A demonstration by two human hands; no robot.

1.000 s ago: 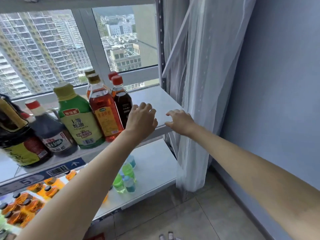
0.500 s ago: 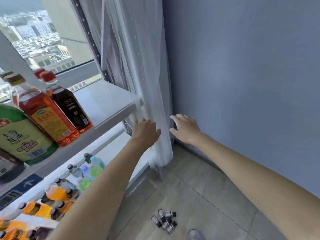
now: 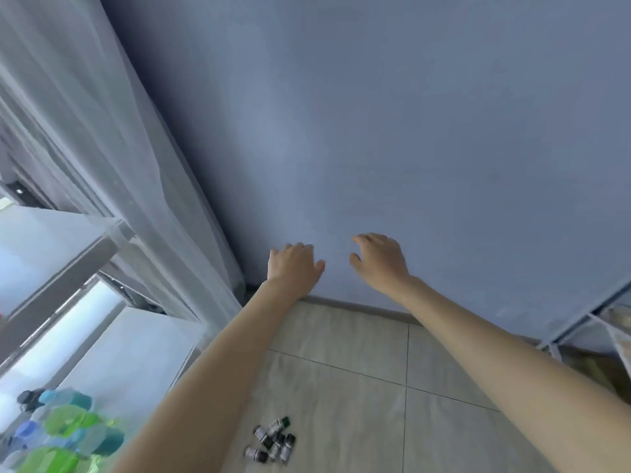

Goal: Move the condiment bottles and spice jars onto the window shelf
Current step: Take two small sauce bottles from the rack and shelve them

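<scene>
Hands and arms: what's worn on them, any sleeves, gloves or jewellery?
Nothing worn that shows. The left hand and right hand are bare, with no gloves, rings or watch visible. Both forearms are bare to the frame's edge; no sleeves come into view.

Hands (image 3: 338, 262) now off shelf, wallward

Two hands are showing, the left hand (image 3: 294, 264) and the right hand (image 3: 380, 261), both empty. A cluster of about six small spice jars (image 3: 273, 443) is lying on the floor (image 3: 358, 387) (blur is making the count uncertain). Several green and blue drink bottles (image 3: 58, 431) are crowding the lower shelf (image 3: 136, 353); their number is unclear.
</scene>
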